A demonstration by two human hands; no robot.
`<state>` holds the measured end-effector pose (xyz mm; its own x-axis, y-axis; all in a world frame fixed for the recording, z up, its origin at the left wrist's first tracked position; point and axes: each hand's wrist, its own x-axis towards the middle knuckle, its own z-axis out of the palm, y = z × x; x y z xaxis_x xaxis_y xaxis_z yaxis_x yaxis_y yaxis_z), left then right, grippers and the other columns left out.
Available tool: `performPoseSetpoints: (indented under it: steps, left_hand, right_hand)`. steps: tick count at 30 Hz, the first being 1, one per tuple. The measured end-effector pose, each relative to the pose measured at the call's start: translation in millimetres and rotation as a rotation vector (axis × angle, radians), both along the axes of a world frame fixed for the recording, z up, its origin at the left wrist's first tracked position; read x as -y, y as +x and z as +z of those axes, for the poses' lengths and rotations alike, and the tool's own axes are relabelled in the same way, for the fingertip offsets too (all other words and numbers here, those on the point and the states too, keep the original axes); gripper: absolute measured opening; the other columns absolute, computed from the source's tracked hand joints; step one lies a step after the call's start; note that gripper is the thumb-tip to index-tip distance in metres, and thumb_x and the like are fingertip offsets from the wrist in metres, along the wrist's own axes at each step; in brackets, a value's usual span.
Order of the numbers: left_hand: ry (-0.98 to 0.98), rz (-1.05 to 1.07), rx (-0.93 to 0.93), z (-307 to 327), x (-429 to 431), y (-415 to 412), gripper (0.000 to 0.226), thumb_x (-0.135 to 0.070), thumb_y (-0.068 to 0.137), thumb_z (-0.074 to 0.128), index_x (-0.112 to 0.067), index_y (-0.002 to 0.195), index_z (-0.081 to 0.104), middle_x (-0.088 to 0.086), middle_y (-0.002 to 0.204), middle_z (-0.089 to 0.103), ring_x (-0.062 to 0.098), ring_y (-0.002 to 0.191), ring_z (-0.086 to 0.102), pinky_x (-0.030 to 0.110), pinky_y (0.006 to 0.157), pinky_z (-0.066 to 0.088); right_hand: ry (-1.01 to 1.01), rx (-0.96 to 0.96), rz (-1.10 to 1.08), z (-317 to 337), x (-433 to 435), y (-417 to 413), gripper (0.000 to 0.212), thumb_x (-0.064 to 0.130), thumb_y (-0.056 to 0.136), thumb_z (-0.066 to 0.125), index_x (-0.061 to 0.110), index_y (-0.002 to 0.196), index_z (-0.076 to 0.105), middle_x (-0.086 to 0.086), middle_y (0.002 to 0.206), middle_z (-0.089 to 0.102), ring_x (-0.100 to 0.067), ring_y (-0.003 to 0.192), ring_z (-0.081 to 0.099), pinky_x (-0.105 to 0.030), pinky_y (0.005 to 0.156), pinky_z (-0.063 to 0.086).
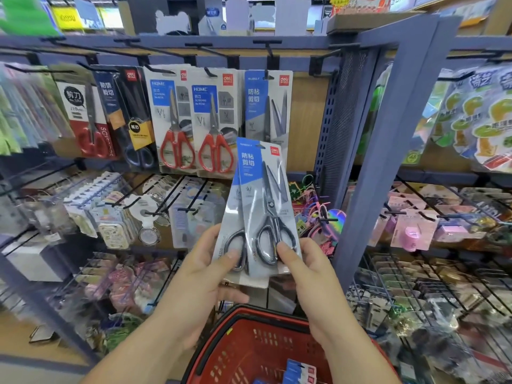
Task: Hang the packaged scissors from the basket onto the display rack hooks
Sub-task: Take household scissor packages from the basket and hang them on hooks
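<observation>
1. Spanning the view: display rack point(388, 134), its upper hooks carrying scissor packs in a row.
2. Red basket point(249, 347) at bottom centre, blue packs point(297, 370) inside.
3. Two blue-grey packaged scissors point(259, 184) held upright, overlapped, just below a matching hung pack point(267, 106).
4. Left hand point(202, 273) pinches the rear pack's lower end; right hand point(307, 273) pinches the front one.

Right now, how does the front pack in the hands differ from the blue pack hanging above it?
The front held pack is pinched low by the right hand; the hanging pack sits on a hook. The front held pack tilts; the hanging pack hangs upright. Both show blue-and-grey cards with a red logo.
</observation>
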<state>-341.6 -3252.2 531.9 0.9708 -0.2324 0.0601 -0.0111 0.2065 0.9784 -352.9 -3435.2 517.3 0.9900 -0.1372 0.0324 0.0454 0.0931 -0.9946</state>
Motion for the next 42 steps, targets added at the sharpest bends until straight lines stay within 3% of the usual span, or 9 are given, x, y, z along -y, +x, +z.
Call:
performPoseSetpoints:
  steps: [6, 12, 15, 20, 27, 33, 37, 42]
  left_hand:
    - [-0.019, 0.055, -0.093, -3, -10, 0, 0.035, -0.034, 0.087, 0.067, -0.038, 0.121, 0.072, 0.007, 0.116, 0.075, 0.031, 0.09, 0.075, 0.04, 0.05, 0.062]
    - [-0.032, 0.096, -0.118, -1, -5, 3, 0.033, -0.035, 0.085, 0.068, -0.033, 0.118, 0.071, 0.009, 0.115, 0.077, 0.038, 0.092, 0.076, 0.042, 0.055, 0.064]
    - [-0.02, 0.163, -0.103, 0, -11, 10, 0.021, -0.024, 0.097, 0.064, -0.03, 0.116, 0.071, 0.009, 0.114, 0.078, 0.038, 0.093, 0.077, 0.043, 0.059, 0.066]
    - [0.019, 0.174, -0.069, 3, -24, 16, 0.022, -0.018, 0.103, 0.06, -0.029, 0.118, 0.071, 0.01, 0.111, 0.079, 0.038, 0.087, 0.077, 0.039, 0.053, 0.065]
    - [-0.099, 0.273, 0.041, 22, -30, 17, 0.028, -0.031, 0.086, 0.064, -0.026, 0.113, 0.073, 0.009, 0.104, 0.078, 0.031, 0.078, 0.074, 0.036, 0.048, 0.062]
    - [-0.1, 0.366, 0.123, 38, -48, 28, 0.018, -0.018, 0.104, 0.054, -0.022, 0.114, 0.069, 0.001, 0.094, 0.078, 0.021, 0.071, 0.075, 0.031, 0.046, 0.061]
    - [-0.088, 0.366, 0.162, 43, -55, 29, 0.024, -0.029, 0.093, 0.058, -0.023, 0.113, 0.07, 0.0, 0.089, 0.077, 0.019, 0.064, 0.073, 0.028, 0.042, 0.058]
    - [-0.125, 0.342, 0.177, 50, -62, 32, 0.024, -0.022, 0.098, 0.056, -0.02, 0.118, 0.069, 0.002, 0.092, 0.077, 0.02, 0.063, 0.072, 0.028, 0.041, 0.057]
  right_hand:
    - [0.13, -0.033, 0.05, 3, 17, -1, 0.021, 0.018, 0.102, 0.064, 0.021, 0.123, 0.063, -0.011, 0.098, 0.078, -0.019, 0.064, 0.064, -0.026, 0.049, 0.05]
    - [0.157, 0.051, 0.074, 5, 17, -2, 0.03, 0.021, 0.095, 0.068, 0.02, 0.124, 0.06, -0.014, 0.106, 0.077, -0.027, 0.066, 0.068, -0.029, 0.054, 0.058]
    - [0.151, 0.103, 0.057, 8, 26, 0, 0.039, 0.025, 0.088, 0.069, 0.017, 0.125, 0.06, -0.014, 0.105, 0.077, -0.026, 0.065, 0.068, -0.029, 0.053, 0.058]
    - [0.171, 0.145, 0.046, 15, 36, 8, 0.042, 0.025, 0.086, 0.068, 0.016, 0.127, 0.059, -0.015, 0.11, 0.076, -0.026, 0.064, 0.068, -0.028, 0.052, 0.057]
    - [0.116, 0.24, 0.027, 32, 39, 22, 0.03, 0.028, 0.09, 0.064, 0.021, 0.119, 0.059, -0.006, 0.102, 0.077, -0.024, 0.064, 0.069, -0.03, 0.054, 0.06]
    - [0.031, 0.323, -0.002, 60, 38, 43, 0.022, 0.022, 0.098, 0.061, 0.019, 0.119, 0.058, 0.003, 0.099, 0.077, -0.021, 0.063, 0.07, -0.028, 0.052, 0.059]
    - [-0.038, 0.329, -0.058, 68, 38, 63, 0.012, 0.014, 0.105, 0.059, 0.017, 0.117, 0.058, 0.005, 0.098, 0.078, -0.022, 0.062, 0.07, -0.029, 0.053, 0.06]
    - [-0.071, 0.3, -0.131, 64, 38, 78, 0.008, 0.018, 0.104, 0.063, 0.018, 0.112, 0.061, 0.001, 0.097, 0.078, -0.024, 0.06, 0.069, -0.029, 0.054, 0.06]
